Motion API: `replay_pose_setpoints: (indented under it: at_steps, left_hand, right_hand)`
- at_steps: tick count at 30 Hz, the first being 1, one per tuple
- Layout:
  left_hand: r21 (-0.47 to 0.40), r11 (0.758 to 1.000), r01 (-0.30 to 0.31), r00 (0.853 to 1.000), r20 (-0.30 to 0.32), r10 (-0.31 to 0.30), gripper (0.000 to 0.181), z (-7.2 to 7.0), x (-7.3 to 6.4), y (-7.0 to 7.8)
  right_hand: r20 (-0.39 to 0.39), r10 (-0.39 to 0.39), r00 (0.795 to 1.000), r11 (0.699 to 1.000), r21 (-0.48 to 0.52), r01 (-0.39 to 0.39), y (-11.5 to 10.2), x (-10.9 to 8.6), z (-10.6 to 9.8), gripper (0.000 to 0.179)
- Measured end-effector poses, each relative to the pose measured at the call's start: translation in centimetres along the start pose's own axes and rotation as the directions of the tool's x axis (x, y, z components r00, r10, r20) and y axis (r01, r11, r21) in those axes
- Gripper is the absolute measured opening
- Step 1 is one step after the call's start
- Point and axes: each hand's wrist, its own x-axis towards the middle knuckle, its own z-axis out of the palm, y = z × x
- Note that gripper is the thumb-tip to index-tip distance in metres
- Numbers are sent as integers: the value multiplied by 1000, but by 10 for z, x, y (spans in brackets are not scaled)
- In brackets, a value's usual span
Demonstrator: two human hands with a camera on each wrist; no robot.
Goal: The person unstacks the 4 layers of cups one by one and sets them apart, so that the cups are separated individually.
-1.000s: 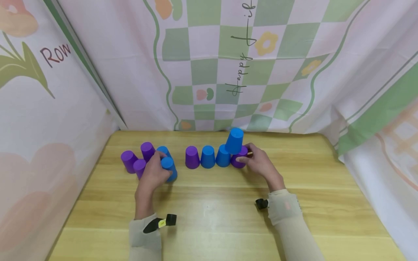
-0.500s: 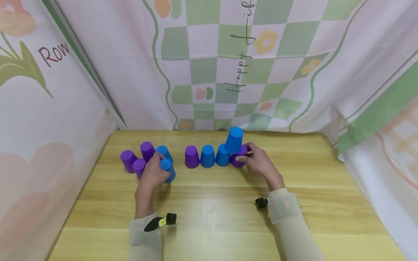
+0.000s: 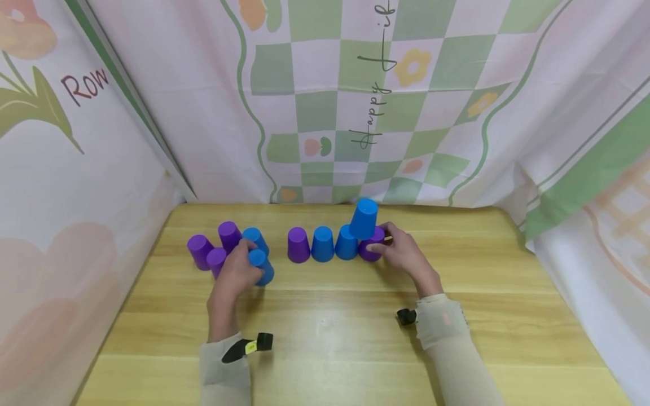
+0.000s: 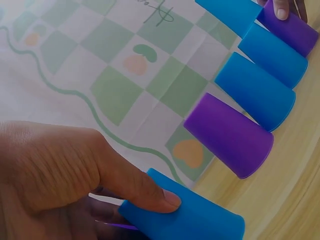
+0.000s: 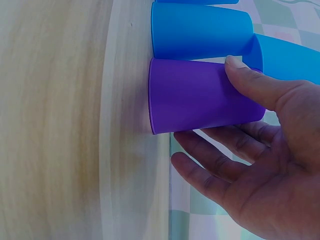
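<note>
My left hand [image 3: 238, 270] grips an upside-down blue cup [image 4: 192, 212], thumb on its near side and fingers behind it. At the right end of a row, my right hand [image 3: 403, 251] holds a purple cup [image 5: 200, 97] between thumb and fingers. Beside that cup stand a blue cup [image 3: 346, 243], another blue cup [image 3: 323, 245] and a purple cup [image 3: 298, 246], all upside down. A further blue cup [image 3: 364, 219] sits on top, bridging the two rightmost cups. Around my left hand are purple cups [image 3: 200, 251] and a blue cup [image 3: 255, 239].
The cups stand on a wooden table [image 3: 325, 338], toward its back edge. Behind it hangs a checkered curtain [image 3: 317, 113], with a printed curtain [image 3: 91, 186] along the left side and another cloth [image 3: 584, 197] at the right. Each wrist carries a small black camera.
The blue cup in my left hand has shifted very slightly left and toward me. My right hand and the row of cups have stayed in place.
</note>
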Motion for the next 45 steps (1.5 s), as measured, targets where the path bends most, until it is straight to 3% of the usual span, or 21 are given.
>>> replay_pose_setpoints:
  at_steps: [21,27,37,45]
  left_hand:
    - [-49,999,0,1000,-9,0,58,-9,-9,7]
    - [-123,991,-51,996,-73,42,53,-12,-12,9]
    - [-204,957,-205,951,-274,145,39,-7,-10,16]
    - [-210,920,-332,912,-321,256,33,2,-3,31]
  right_hand:
    - [-6,-6,1000,1000,8,6,0,-2,-1,54]
    - [1,-1,1000,1000,4,1,-1,-2,-2,56]
    - [2,-1,1000,1000,1,1,1,0,-1,56]
    - [0,-6,1000,1000,6,6,1,0,0,55]
